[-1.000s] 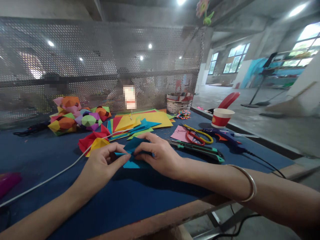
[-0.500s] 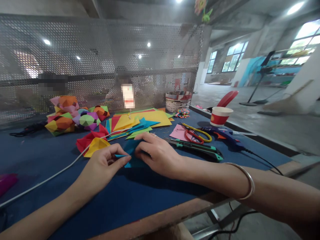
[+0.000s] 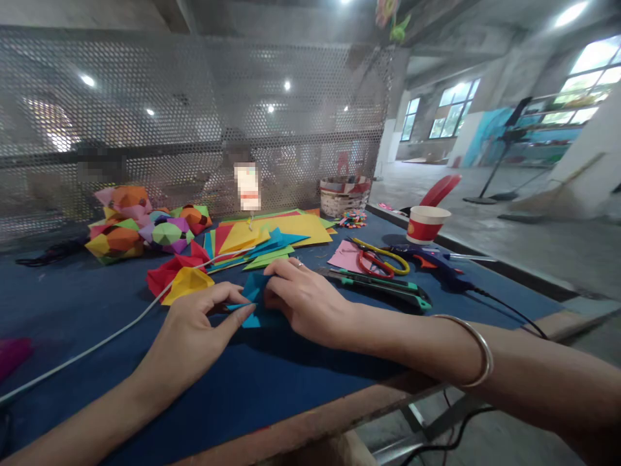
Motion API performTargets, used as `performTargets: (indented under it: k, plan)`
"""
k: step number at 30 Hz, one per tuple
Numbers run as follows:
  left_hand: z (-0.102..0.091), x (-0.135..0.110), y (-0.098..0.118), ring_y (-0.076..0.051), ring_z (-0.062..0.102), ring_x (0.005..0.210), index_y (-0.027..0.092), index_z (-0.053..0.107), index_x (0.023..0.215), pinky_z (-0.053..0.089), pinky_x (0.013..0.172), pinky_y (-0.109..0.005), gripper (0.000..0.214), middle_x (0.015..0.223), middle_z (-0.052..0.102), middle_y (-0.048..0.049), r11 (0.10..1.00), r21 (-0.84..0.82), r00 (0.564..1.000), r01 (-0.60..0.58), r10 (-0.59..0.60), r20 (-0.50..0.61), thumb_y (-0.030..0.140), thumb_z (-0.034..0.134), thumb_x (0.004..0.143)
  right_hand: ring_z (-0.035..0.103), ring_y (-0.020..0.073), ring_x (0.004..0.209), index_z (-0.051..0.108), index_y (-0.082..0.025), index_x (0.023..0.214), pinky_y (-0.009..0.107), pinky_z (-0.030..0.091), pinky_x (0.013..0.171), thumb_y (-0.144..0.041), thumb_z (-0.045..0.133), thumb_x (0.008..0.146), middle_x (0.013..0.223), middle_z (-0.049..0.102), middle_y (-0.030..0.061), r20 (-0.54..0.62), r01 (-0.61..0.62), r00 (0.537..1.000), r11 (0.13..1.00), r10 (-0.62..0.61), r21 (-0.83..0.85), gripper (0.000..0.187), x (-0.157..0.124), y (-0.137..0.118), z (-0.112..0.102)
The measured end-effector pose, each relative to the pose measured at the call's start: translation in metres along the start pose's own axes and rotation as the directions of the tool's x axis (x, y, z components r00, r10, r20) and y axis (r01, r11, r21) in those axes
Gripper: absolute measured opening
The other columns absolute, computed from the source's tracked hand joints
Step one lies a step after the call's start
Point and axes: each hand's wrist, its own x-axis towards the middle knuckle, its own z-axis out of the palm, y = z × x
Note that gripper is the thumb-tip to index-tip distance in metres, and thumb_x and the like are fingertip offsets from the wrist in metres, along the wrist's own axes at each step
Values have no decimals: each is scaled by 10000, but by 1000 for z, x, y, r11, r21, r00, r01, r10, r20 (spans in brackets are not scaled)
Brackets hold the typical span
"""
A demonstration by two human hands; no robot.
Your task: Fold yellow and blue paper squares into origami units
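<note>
Between my two hands, just above the blue tabletop, is a partly folded piece of blue paper (image 3: pixel 255 294). My left hand (image 3: pixel 208 317) pinches its left flap between thumb and forefinger. Bent fingers of my right hand (image 3: pixel 310 301) grip the paper's right side and hide much of it. Behind my left hand lie a folded yellow paper piece (image 3: pixel 188 285) and a folded red paper piece (image 3: pixel 172 272), with a white cord (image 3: pixel 111 336) running across them. Beyond my right hand is a stack of coloured paper sheets (image 3: pixel 305 232).
To the right lie a green-and-black utility knife (image 3: pixel 383 289), scissors (image 3: pixel 388 259), pink paper (image 3: pixel 347 255), and a dark blue glue gun (image 3: pixel 431 259) near a paper cup (image 3: pixel 427 224). Folded paper balls (image 3: pixel 145 223) sit at the back left. A basket (image 3: pixel 344 196) stands by the perforated screen (image 3: pixel 194 116).
My left thumb and forefinger have parted slightly around the flap. More of the blue paper now shows raised between my hands. The view has shifted a little.
</note>
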Motion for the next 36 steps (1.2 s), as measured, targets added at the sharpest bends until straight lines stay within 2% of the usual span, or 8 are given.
performTargets:
  k: [3, 5, 8, 10, 12, 17, 27, 36]
  plan:
    - [-2, 2, -1, -221, 711, 763, 252, 748, 745, 526, 708, -313, 244, 798, 766, -2, 1000, 2, 999, 28, -28, -38, 491, 701, 741, 592, 255, 1096, 623, -153, 1084, 429, 516, 966, -75, 618, 928, 1216, 601, 136, -63, -41, 997, 995, 47, 92, 175, 0, -4, -1]
    - [-3, 4, -3, -207, 701, 722, 248, 745, 757, 523, 678, -301, 252, 778, 756, 0, 999, -3, 996, 52, -53, -68, 495, 699, 741, 596, 238, 1102, 501, -156, 1306, 404, 533, 936, -107, 661, 899, 1284, 566, 150, -135, -121, 977, 952, 164, 280, 441, 1, -6, -1]
    - [-4, 7, -6, -180, 672, 642, 242, 739, 756, 507, 614, -280, 267, 744, 744, 5, 996, -20, 992, 85, -87, -90, 506, 697, 736, 618, 208, 1003, 358, -153, 1425, 360, 545, 840, -172, 688, 864, 1264, 576, 148, -33, -307, 915, 749, 401, 586, 651, 4, -6, 2]
    - [-5, 8, -5, -168, 653, 607, 239, 736, 745, 489, 574, -266, 269, 714, 735, 8, 995, -30, 991, 97, -100, -93, 505, 700, 729, 629, 195, 923, 448, -126, 1343, 334, 536, 801, -210, 658, 882, 1122, 640, 113, 115, -403, 887, 628, 447, 666, 514, 6, -4, 5]
    - [-6, 8, -3, -159, 631, 579, 238, 731, 734, 471, 541, -256, 268, 675, 721, 14, 994, -37, 990, 100, -103, -91, 504, 699, 724, 632, 178, 833, 581, -125, 1160, 305, 525, 753, -228, 606, 909, 966, 675, 67, 204, -433, 885, 581, 419, 689, 273, 8, -1, 7]
    - [-5, 6, 1, -148, 603, 536, 239, 721, 728, 464, 523, -252, 273, 623, 700, 28, 996, -37, 993, 84, -86, -75, 509, 686, 735, 599, 154, 797, 679, -160, 893, 257, 487, 743, -187, 607, 867, 853, 671, 0, 255, -426, 900, 590, 354, 686, 81, 7, 0, 6]
    - [-2, 0, -3, -173, 657, 589, 263, 729, 754, 445, 522, -264, 230, 669, 723, 32, 995, 88, 997, -42, 47, -60, 477, 676, 820, 454, 108, 658, 622, -161, 749, 206, 363, 592, -198, 593, 881, 679, 516, -42, 271, -468, 883, 663, 384, 585, 141, 6, -2, 1]
    - [-2, 5, -9, -223, 736, 986, 262, 713, 744, 557, 905, -356, 152, 1041, 762, -16, 952, 82, 952, -295, 300, -61, 337, 673, 870, 369, 88, 564, 531, -174, 635, 217, 277, 527, -177, 591, 897, 569, 394, -70, 289, -457, 889, 740, 356, 494, 270, 6, -2, 1]
